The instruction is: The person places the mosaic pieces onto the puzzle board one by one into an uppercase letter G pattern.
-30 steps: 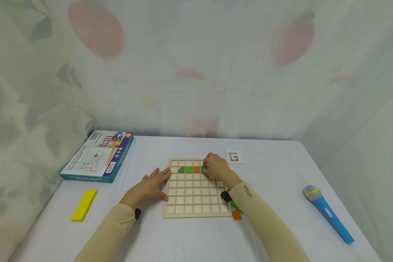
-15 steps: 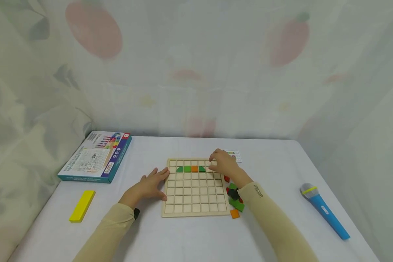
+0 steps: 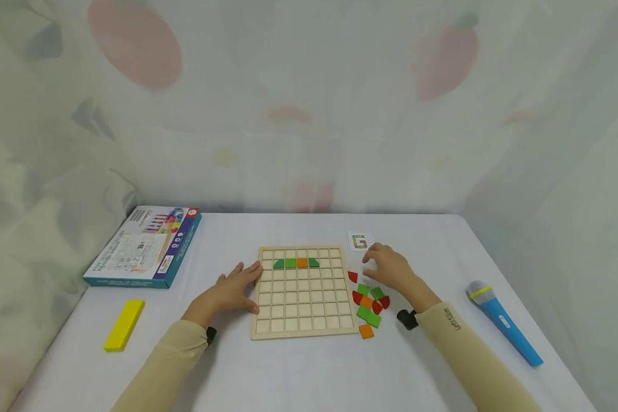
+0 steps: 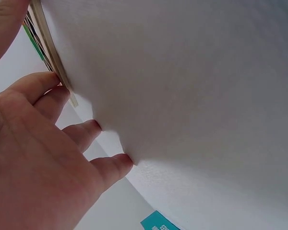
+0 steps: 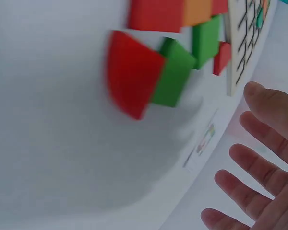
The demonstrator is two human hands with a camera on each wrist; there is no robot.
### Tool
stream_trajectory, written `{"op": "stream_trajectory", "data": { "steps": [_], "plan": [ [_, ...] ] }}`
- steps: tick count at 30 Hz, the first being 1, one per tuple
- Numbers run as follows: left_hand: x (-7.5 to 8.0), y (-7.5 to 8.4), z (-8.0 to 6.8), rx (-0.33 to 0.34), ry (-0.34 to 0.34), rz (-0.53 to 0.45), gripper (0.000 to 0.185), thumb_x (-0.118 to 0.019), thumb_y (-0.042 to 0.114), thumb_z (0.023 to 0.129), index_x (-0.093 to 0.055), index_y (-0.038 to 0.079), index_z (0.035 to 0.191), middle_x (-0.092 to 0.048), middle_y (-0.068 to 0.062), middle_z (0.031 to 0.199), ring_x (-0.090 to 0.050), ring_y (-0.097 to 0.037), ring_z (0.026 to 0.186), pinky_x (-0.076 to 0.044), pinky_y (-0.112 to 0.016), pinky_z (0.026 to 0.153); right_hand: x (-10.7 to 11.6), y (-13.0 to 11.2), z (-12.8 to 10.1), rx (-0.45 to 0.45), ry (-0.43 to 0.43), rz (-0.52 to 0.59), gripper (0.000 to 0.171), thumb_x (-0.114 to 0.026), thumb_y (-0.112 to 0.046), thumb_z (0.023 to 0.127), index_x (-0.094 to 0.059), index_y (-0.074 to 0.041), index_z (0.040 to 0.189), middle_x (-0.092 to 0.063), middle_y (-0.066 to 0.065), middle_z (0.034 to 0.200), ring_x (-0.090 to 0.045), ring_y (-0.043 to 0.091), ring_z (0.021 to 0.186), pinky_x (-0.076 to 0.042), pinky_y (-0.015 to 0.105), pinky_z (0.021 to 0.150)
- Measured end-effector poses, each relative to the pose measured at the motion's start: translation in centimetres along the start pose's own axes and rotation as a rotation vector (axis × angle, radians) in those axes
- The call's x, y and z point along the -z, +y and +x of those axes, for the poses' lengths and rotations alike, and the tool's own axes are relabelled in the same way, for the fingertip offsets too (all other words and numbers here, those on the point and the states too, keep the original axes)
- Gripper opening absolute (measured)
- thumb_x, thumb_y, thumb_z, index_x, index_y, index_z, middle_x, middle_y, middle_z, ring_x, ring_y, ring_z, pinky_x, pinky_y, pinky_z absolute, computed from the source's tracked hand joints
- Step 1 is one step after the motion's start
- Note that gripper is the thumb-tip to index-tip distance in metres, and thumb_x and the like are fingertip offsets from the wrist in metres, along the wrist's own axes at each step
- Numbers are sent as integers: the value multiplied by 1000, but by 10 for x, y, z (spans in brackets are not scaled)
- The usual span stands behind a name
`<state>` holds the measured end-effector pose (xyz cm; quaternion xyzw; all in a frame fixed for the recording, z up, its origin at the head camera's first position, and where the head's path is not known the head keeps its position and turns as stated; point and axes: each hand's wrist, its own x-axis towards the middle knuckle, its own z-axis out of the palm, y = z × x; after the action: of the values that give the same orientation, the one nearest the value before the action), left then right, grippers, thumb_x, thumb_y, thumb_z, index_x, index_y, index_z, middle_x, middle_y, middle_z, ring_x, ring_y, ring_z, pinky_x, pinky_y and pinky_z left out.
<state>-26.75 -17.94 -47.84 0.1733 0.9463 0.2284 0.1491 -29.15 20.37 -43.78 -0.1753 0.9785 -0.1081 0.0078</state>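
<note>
A wooden grid board (image 3: 300, 304) lies in the middle of the white table. Its second row holds green, green, orange and green tiles (image 3: 296, 263). My left hand (image 3: 235, 285) rests flat on the table, fingers (image 4: 89, 132) straight and touching the board's left edge (image 4: 52, 50). My right hand (image 3: 386, 266) hovers open just right of the board, above a loose pile of red, green and orange tiles (image 3: 368, 301); it holds nothing. In the right wrist view its fingers (image 5: 259, 158) are spread beside a red quarter tile (image 5: 132, 72) and a green tile (image 5: 175, 72).
A small pattern card (image 3: 360, 241) lies beyond the right hand. A blue toy microphone (image 3: 502, 323) lies at the right. The puzzle's box (image 3: 143, 247) and a yellow block (image 3: 124, 324) sit at the left.
My right hand left the tile row, moved right off the board and now hovers open over the loose tiles. The fourth green tile stays in the row. The left hand kept still.
</note>
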Motion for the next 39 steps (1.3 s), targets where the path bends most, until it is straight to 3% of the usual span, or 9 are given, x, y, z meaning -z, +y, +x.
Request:
{"op": "stream_trajectory", "data": {
  "steps": [8, 16, 33, 39],
  "plan": [
    [1, 1, -3, -8, 4, -22, 104, -82, 35, 61, -27, 8, 145, -18, -8, 153, -5, -43, 137, -6, -73, 97, -2, 12, -32, -29, -79, 6, 19, -77, -25, 75, -69, -18, 90, -57, 4, 109, -51, 22, 96, -49, 41, 84],
    [0, 0, -3, -7, 11, -16, 105, -82, 36, 62, -26, 9, 146, -17, -8, 153, -5, -42, 138, -5, -73, 97, -9, 15, -40, -20, -136, 6, 18, -78, -25, 73, -68, -25, 88, -56, 0, 108, -50, 21, 96, -48, 40, 85],
    [0, 2, -4, -5, 8, -27, 104, -82, 36, 62, -27, 10, 146, -17, -6, 153, -4, -41, 138, -5, -72, 98, -18, 17, -30, 11, -119, -63, 17, -77, -28, 75, -69, -21, 89, -57, 3, 110, -52, 21, 96, -50, 38, 84],
    [0, 2, -3, -8, 13, -20, 104, -82, 36, 61, -27, 10, 146, -17, -6, 153, -4, -41, 138, -6, -72, 98, -20, 20, -20, 50, -81, -135, 18, -76, -31, 72, -69, -19, 83, -59, 2, 105, -52, 19, 89, -50, 33, 77]
  ]
}}
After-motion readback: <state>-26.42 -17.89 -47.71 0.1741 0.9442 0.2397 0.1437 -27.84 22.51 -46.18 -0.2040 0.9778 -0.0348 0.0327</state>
